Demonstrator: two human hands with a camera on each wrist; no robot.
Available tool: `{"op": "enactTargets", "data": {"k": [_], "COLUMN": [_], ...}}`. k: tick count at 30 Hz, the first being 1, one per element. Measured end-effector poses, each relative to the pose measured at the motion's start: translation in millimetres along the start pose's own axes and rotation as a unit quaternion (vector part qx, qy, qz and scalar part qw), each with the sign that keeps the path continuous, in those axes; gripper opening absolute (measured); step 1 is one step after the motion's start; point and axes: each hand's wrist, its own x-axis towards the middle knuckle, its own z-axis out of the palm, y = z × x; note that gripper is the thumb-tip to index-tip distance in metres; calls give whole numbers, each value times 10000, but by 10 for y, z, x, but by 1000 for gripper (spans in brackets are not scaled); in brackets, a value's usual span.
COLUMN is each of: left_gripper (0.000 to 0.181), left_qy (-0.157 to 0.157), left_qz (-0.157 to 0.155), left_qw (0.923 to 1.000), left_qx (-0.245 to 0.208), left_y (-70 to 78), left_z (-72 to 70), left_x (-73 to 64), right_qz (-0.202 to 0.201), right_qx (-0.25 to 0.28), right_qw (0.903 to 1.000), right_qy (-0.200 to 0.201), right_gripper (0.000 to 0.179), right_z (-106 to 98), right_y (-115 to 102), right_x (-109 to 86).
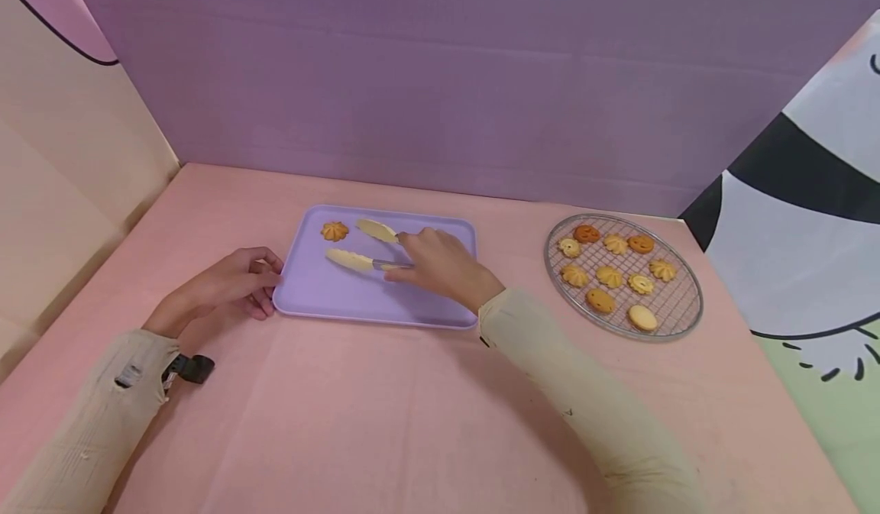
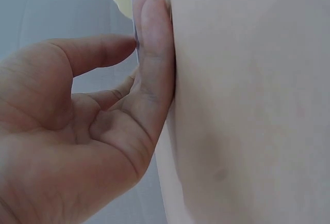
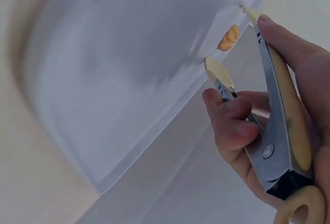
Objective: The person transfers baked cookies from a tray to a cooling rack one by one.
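Note:
A lilac tray (image 1: pixel 374 309) lies on the pink tabletop. At its left edge, my left hand (image 1: pixel 241 279) pinches the rim between thumb and fingers (image 2: pixel 157 43). My right hand (image 1: pixel 443 266) grips a pair of tongs (image 3: pixel 278 126), metal with cream tips and handle, above the tray. The tong tips (image 1: pixel 349 260) are spread apart and point left, with nothing between them. One flower-shaped cookie (image 1: pixel 334 231) sits near the tray's back left corner, just left of the tips; it also shows as a cookie (image 3: pixel 228 38) in the right wrist view.
A round wire rack (image 1: pixel 677 311) stands to the right of the tray, with several cookies of different shapes on it, such as an oval one (image 1: pixel 642 317) near the front. A purple wall (image 1: pixel 440 101) rises behind the table, and printed panels stand at both sides.

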Motion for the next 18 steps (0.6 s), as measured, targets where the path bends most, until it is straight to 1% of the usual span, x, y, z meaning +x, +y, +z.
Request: {"op": "enactTargets", "data": {"k": [4,10,13,18], "left_gripper": [35,35,35,34], "left_qy": [16,21,-5,19], "left_qz": [-6,-20,14,44], "left_qw": [10000,10000,10000,10000], "left_qx": [8,44,30,19], "left_y": [2,11,17,30], "left_z": [-1,0,2,13], "left_x": [-4,-8,-12,-17], "right_qz": [4,225,332,328], "right_qx": [94,409,487,509], "right_qw": [10000,9988,9980,9977], "right_qy": [-25,-152,-245,-291], "right_gripper": [50,57,54,50], "right_z": [12,71,88,96], "right_y": [-20,0,14,33], "right_x": [100,246,293,324]}}
